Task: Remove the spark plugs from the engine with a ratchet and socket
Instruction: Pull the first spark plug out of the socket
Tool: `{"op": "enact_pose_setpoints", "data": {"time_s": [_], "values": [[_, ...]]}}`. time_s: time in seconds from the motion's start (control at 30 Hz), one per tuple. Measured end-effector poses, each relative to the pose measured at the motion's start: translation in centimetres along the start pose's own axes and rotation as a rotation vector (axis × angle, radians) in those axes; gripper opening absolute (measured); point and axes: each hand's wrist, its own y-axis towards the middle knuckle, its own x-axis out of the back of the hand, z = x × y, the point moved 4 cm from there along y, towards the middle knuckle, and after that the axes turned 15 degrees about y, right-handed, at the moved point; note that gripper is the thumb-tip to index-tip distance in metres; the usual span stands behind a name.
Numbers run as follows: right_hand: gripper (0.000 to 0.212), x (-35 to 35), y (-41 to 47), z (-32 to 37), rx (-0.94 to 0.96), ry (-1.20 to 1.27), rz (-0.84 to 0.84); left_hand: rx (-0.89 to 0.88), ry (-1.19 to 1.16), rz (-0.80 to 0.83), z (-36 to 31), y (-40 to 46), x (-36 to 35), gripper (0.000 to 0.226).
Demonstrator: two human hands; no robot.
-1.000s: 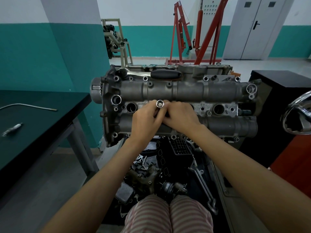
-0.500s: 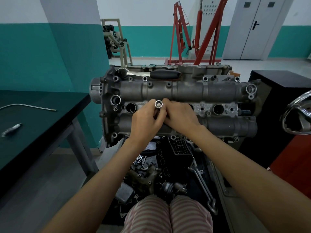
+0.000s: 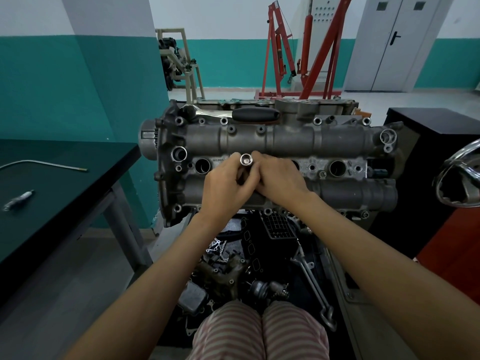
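Engine (image 3: 285, 141) on a stand, cam cover facing the camera, with open plug wells in a row along its middle and a ratchet (image 3: 233, 114) with a black grip lying on its far top edge. Socket (image 3: 246, 159), open end up, stands over the second well from the left; left hand (image 3: 224, 189) and right hand (image 3: 281, 181) meet at it, fingers curled around its shaft. One spark plug (image 3: 18, 201) lies on the dark bench (image 3: 65, 193) at left, near a thin bent metal rod (image 3: 44, 165).
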Motion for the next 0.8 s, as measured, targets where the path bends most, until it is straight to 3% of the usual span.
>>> {"op": "enact_pose_setpoints", "data": {"time_s": [0.2, 0.47, 0.8], "values": [[0.023, 0.15, -0.04, 0.00, -0.019, 0.016, -0.005, 0.019, -0.034, 0.015, 0.04, -0.02, -0.04, 0.024], [0.027, 0.21, 0.00, 0.04, -0.009, -0.039, -0.036, -0.010, -0.018, -0.026, 0.20, 0.28, -0.25, 0.043], [0.025, 0.19, -0.14, 0.11, -0.001, 0.020, -0.024, 0.010, -0.058, 0.002, 0.20, -0.01, -0.16, 0.033]]}}
